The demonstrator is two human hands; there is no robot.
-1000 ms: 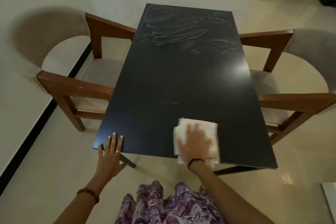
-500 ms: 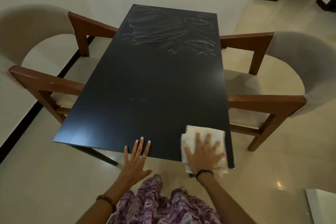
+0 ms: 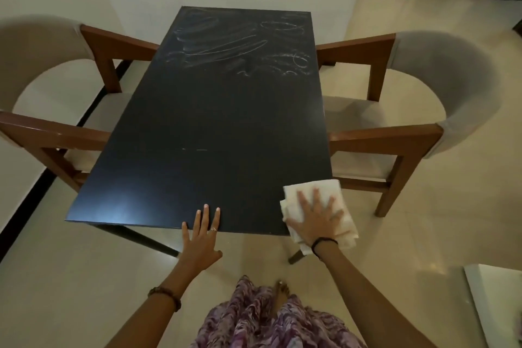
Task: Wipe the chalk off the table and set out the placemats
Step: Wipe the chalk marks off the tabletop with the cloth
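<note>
We are on the wiping step. The chalk [image 3: 240, 45] sits in white scribbles at the far end of the dark worktop [image 3: 214, 127], well apart from our hands. The white cloth [image 3: 336, 223] lies on the near right corner and hangs over the edge. Our right hand [image 3: 317, 219] presses flat on it, fingers spread, a released grip. Our left hand [image 3: 202, 230] rests flat on the near edge, holding nothing. Next, we think the cloth must slide far forward to reach the chalk. We see no placemats. A chair [image 3: 418, 133] stands on each side.
</note>
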